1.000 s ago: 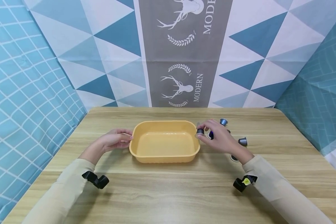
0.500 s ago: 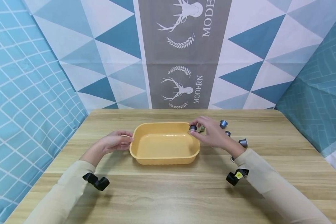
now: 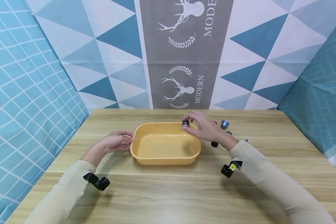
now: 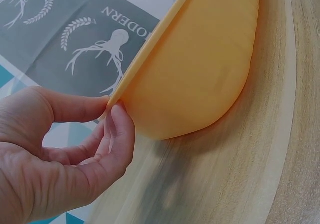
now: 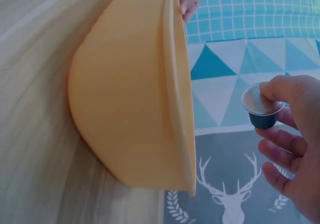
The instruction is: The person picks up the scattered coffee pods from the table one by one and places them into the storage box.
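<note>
Yellow tub (image 3: pixel 161 146) sat with a long side facing the person, and pretty much everything else was arranged around it. Biggest stuff first: patterned cloth (image 3: pixel 117 56) hung behind the tub, and the wood-look surface (image 3: pixel 156 196) spread out under it on all sides.

The left hand (image 3: pixel 116 142) was at the tub's left end, thumb and fingers pinching the rim. My guess was that this kept the tub from sliding, and the thin lip made an easy grip that left the middle open to the other side.

The right hand (image 3: pixel 203 127) was up over the tub's far right corner, narrowed around a dark capsule (image 3: pixel 185 123). The capsule was lid-down, thumb on the pale lid and fingers at the narrow end. Pinching it end to end probably beat squeezing those tapered sides. The right wrist view showed a gap between it and the tub's rim, so no contact there.

The small loose bits were all right of the tub, likely for a short reach: a blue capsule (image 3: pixel 224 124) lying tilted farther back, and a black capsule (image 3: pixel 214 144) with a pale edge, nearer the tub. Couldn't count the others, since the right arm hid some.
</note>
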